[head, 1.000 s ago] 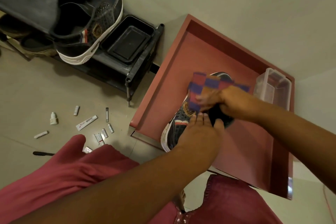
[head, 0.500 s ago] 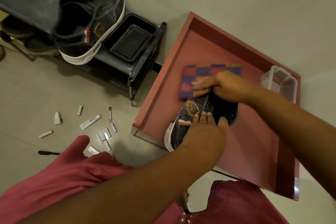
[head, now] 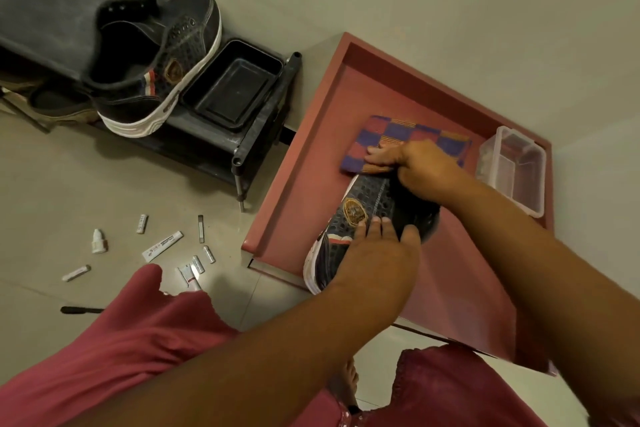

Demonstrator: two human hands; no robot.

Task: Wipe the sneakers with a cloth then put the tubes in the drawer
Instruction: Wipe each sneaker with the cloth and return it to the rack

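Observation:
A dark mesh sneaker (head: 360,215) with a gold badge lies in the open reddish drawer (head: 311,163). My left hand (head: 377,246) grips its heel side. My right hand (head: 415,170) presses a red-and-blue checked cloth (head: 398,135) flat against the drawer floor just past the sneaker's toe. The second sneaker (head: 156,69) stands on the black shoe rack (head: 256,135) at upper left. Several small white tubes (head: 162,246) and a little dropper bottle (head: 98,241) lie scattered on the tiled floor left of the drawer.
A black plastic tray (head: 232,87) sits on the rack beside the second sneaker. A clear plastic box (head: 512,170) stands in the drawer's far right corner. A thin black tool (head: 81,309) lies on the floor by my red-clad knee (head: 138,340).
My right hand carried the cloth off the sneaker's toe and away from me, so it now lies flat in the drawer. The sneaker's upper with its badge became visible. My left hand stayed on the sneaker.

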